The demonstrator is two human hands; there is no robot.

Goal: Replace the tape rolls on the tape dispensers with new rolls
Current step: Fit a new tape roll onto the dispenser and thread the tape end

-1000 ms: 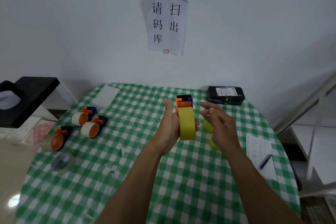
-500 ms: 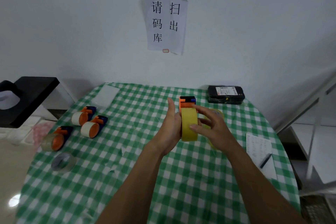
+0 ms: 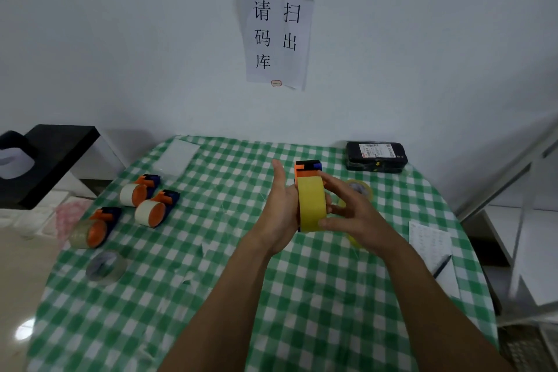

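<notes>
Single head-worn wide-angle view, looking forward and down across the green-and-white checked table (image 3: 271,296) toward the white wall (image 3: 120,54) at 12 o'clock. Both forearms enter from 6 o'clock, close to the lens; strong edge distortion. No second view to overlap.

1. Left hand (image 3: 280,214) is gripping the orange dispenser (image 3: 306,170) at frame center, thumb up.
2. Right hand (image 3: 353,214) is pressing fingers onto the yellow tape roll (image 3: 312,205).
3. Three loaded dispensers (image 3: 145,205) are lying at left on the checkered tablecloth (image 3: 271,296).
</notes>
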